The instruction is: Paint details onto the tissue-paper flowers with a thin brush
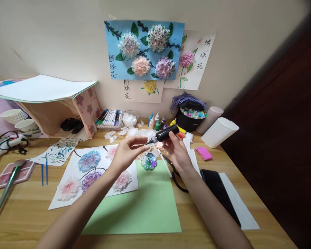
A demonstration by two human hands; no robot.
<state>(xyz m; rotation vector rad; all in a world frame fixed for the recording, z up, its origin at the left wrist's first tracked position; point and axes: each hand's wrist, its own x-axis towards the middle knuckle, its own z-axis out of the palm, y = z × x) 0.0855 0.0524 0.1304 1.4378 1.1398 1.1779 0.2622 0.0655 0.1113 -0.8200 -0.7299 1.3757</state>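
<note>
My right hand (176,152) holds a black paint bottle (167,133) tilted, its nozzle pointing left and down. At the nozzle tip, the thumb and fingers of my left hand (131,150) close together in a pinch. Below the bottle, a flower-shaped palette (148,161) with green and purple paint rests at the top of a green sheet (145,200). To the left lies a white sheet (98,193) with blue, purple and pink paper flowers, partly hidden behind my left forearm.
Small paint bottles (157,121), a marker tray (110,119) and a bowl (130,119) stand at the back. Scissors and a black phone-like object (220,193) lie right. A large brush (9,188) and two blue brushes (46,169) lie left.
</note>
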